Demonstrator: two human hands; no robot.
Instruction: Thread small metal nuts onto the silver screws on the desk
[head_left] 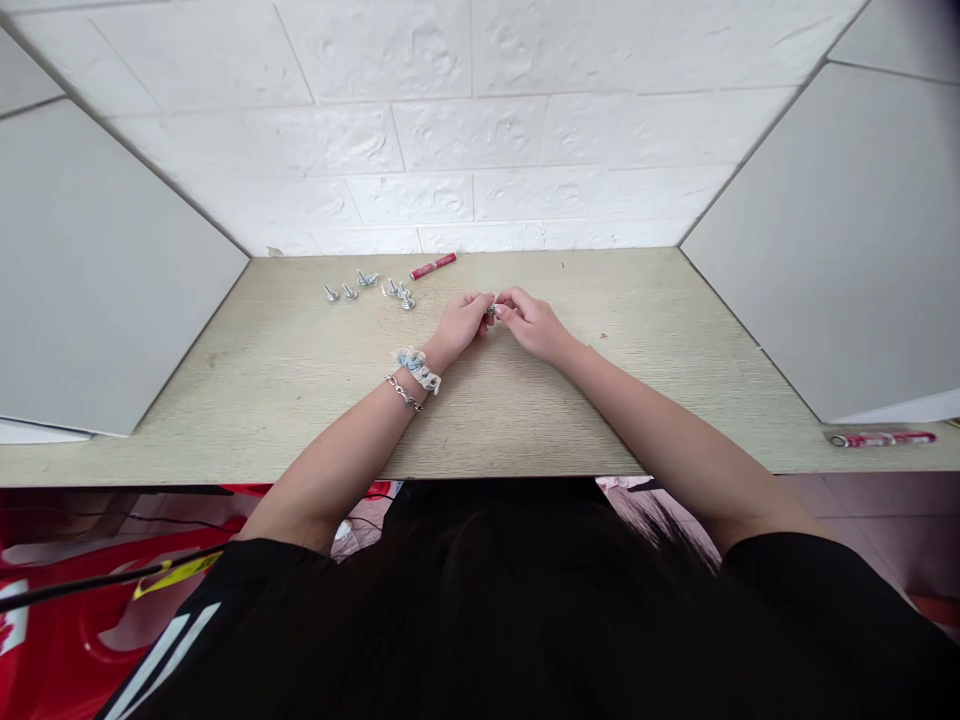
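Head view — two hands (pixel 504 314), small metal piece (pixel 492 311)

A wooden tabletop (pixel 480 430) carries metal bolts (pixel 367 288) at eleven o'clock, red tubes (pixel 433 266) at twelve and four.

Red tubes and pale walls around my table
I see one red tube (pixel 433 266) near the white brick wall (pixel 435 60), another (pixel 883 439) by my table's (pixel 510 430) front edge at right, grey panels (pixel 832 240) on both sides, and red plastic (pixel 67 650) below left.
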